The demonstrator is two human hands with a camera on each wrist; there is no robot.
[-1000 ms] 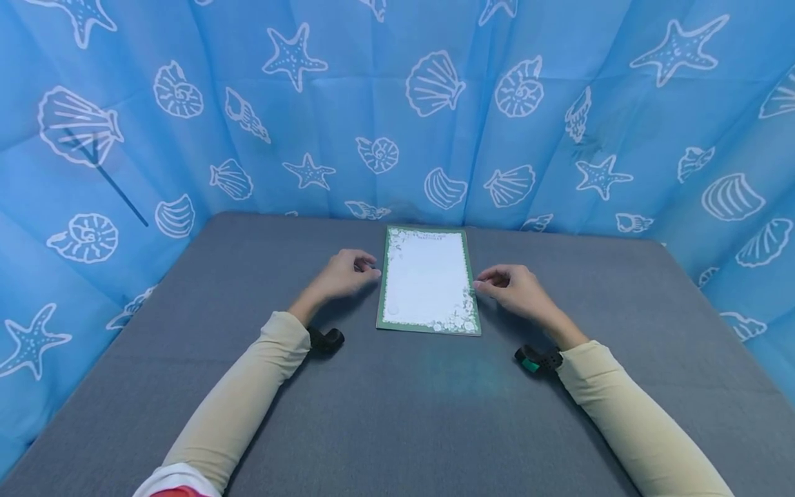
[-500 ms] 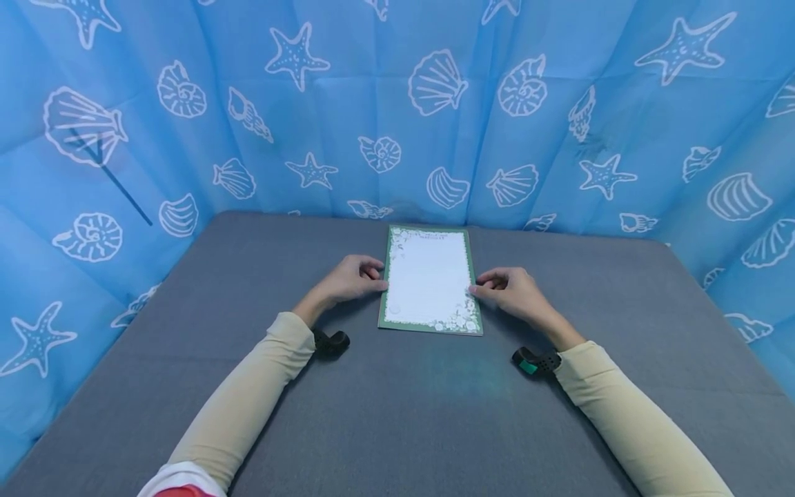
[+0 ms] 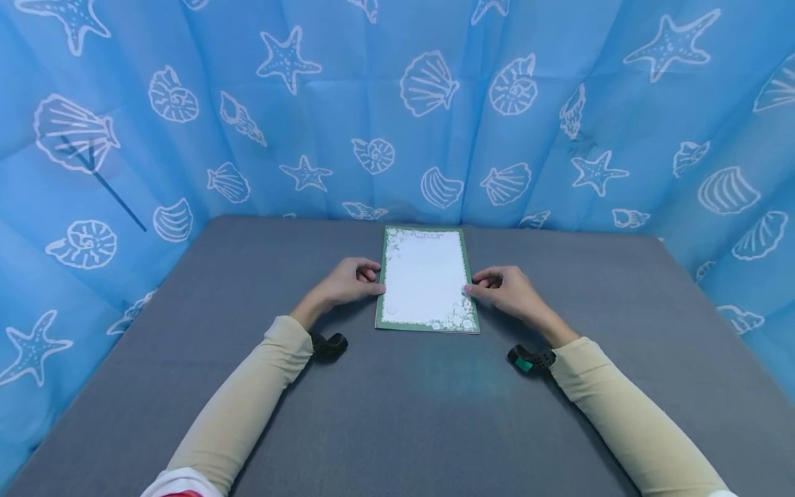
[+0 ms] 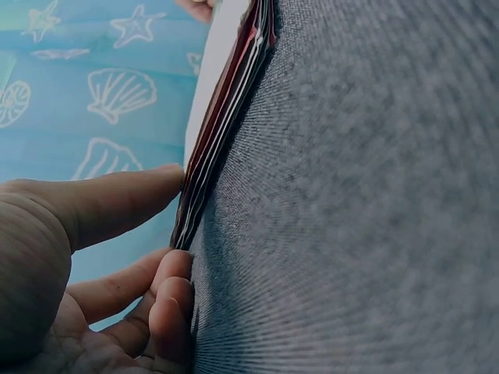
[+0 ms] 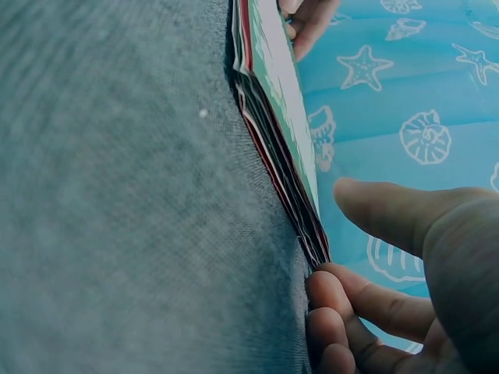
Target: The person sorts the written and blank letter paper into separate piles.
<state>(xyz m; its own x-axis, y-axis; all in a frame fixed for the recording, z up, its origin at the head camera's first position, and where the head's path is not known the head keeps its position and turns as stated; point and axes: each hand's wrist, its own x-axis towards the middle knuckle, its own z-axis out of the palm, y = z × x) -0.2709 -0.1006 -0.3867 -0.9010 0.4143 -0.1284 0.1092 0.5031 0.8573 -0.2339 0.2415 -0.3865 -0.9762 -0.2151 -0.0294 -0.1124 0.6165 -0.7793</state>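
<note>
Booklet (image 3: 425,276) with green border lies flat on the grey table covering (image 3: 404,414), directly between the two hands: just inward of each. Left hand (image 3: 348,279) pinches the booklet's side edge, thumb tip touching the top, fingers curled low at the edge beneath the thumb. Right hand (image 3: 512,293) sits at the opposite edge, fingers curled and touching it; its thumb lies above the border, and whether it presses down cannot be told. Top sheet white at centre, floral pattern at the corner nearest the right hand (printed line at the far end too small to read). Several layers visible along the edge beside each hand, some dark red. Black band (image 3: 329,346) behind the left hand, dark band with green patch (image 3: 531,359) behind the right. Blue shell-and-starfish curtain (image 3: 428,124) beyond both hands
</note>
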